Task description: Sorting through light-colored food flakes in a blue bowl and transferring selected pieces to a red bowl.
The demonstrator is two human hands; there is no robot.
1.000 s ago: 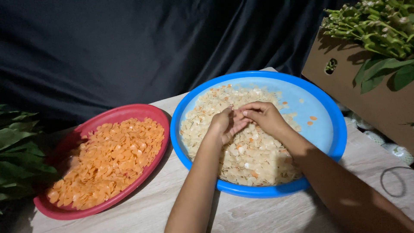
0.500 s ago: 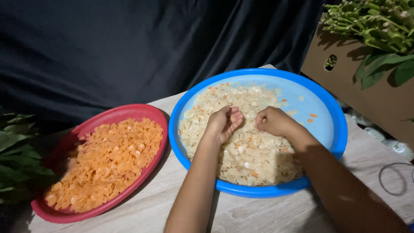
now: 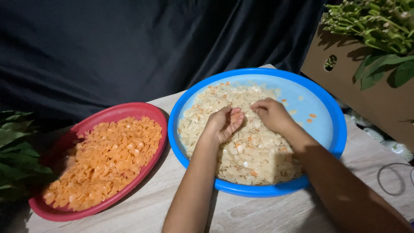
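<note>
Both hands, left (image 3: 223,124) cupped and right (image 3: 271,114) pinching, pick in the blue tray (image 3: 332,116) (mostly pale flakes (image 3: 241,151)); the red tray (image 3: 125,111) at nine o'clock is heaped orange.

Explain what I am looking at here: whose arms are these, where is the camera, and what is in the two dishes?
There is no machine: a person works with two bare hands, and the single camera sits on that person's head, looking down. The left hand is cupped palm up over the wide round blue plastic basin, which holds a heap of pale cream flakes with a few orange ones mixed in. The right hand rests on that heap, fingers curled; whether they pinch anything cannot be told. Beside it, a round red plastic dish holds orange flakes. Both stand on a light wooden table, with a cardboard box of green leafy stems at the right.
</note>
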